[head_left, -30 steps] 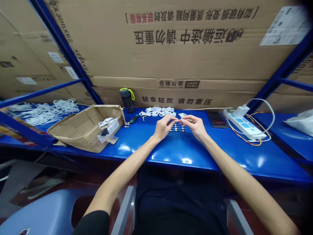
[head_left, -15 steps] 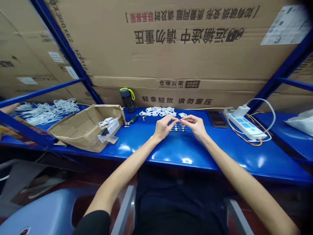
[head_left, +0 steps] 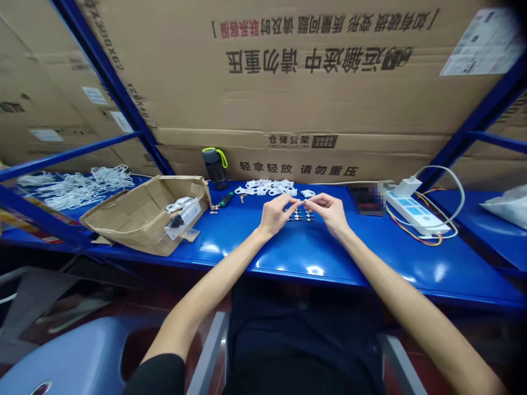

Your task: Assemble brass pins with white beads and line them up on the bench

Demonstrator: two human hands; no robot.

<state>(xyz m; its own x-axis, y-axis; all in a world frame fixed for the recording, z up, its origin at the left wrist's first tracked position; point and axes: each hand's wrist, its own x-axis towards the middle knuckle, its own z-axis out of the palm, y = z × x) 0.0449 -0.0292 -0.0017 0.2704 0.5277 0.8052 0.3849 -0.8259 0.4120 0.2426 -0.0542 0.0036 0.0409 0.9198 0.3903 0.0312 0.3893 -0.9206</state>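
Counter [head_left: 230, 247] in glossy blue runs across the scene, and above its middle the left hand [head_left: 274, 215] and the right hand [head_left: 330, 214] meet at the fingertips. Both are narrowed to a pinch on one small piece [head_left: 303, 201] held between them — too tiny to make out in detail. Just below the fingers, small metal-and-white fittings [head_left: 309, 217] lie in two short rows, partly hidden by the left hand.

Beyond the hands, a heap of white plastic parts [head_left: 265, 187] spreads along the far side, with a single white part [head_left: 307, 193] just to its right. To the left stand a dark bottle [head_left: 214, 170] with a yellow-green strap and, nearer, a green-and-black tool [head_left: 226, 199] lying beside a few brass-coloured bits [head_left: 213, 211]. Further left, an open cardboard box [head_left: 119, 222] holds white parts and a clear packet [head_left: 183, 222]; past it lies a tangle of white cords [head_left: 90, 184].

On the right is a dark flat object [head_left: 365, 200], partly blurred — and beside it a white power strip [head_left: 418, 213] with cables around it.
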